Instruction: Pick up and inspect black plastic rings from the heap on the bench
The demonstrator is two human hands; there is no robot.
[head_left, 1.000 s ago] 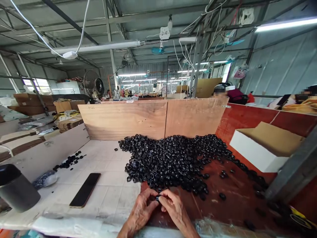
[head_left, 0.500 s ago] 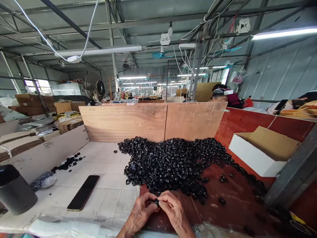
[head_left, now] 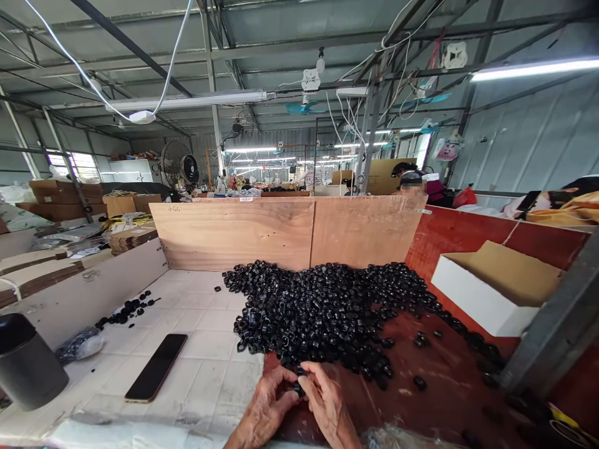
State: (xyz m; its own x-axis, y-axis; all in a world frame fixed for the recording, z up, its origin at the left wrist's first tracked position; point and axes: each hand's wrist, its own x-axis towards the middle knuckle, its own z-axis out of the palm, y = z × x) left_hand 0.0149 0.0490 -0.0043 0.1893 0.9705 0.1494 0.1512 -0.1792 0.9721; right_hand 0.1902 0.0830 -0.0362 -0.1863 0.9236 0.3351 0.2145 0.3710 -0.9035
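My left hand [head_left: 269,399] pinches a small black plastic piece [head_left: 298,389] between thumb and fingers at the table's near edge. From the other side my right hand [head_left: 327,400] closes its bent fingers on the same piece. Fingers cover most of it, so its exact shape is hidden. Just beyond my fingertips spreads a large heap of small black plastic ring-like pieces [head_left: 318,312], reaching back to the wooden board.
On the left lie a phone [head_left: 156,368], a dark grey flask [head_left: 30,365], a plastic bag [head_left: 82,345] and some loose black pieces [head_left: 126,312]. A wooden board [head_left: 234,234] closes the back. At right are an open white box [head_left: 482,299] and a metal post [head_left: 556,324].
My right fingers have shifted slightly on the piece, with the index finger lifting and the hand turning. Both hands stay in nearly the same place; the view has tilted a little.
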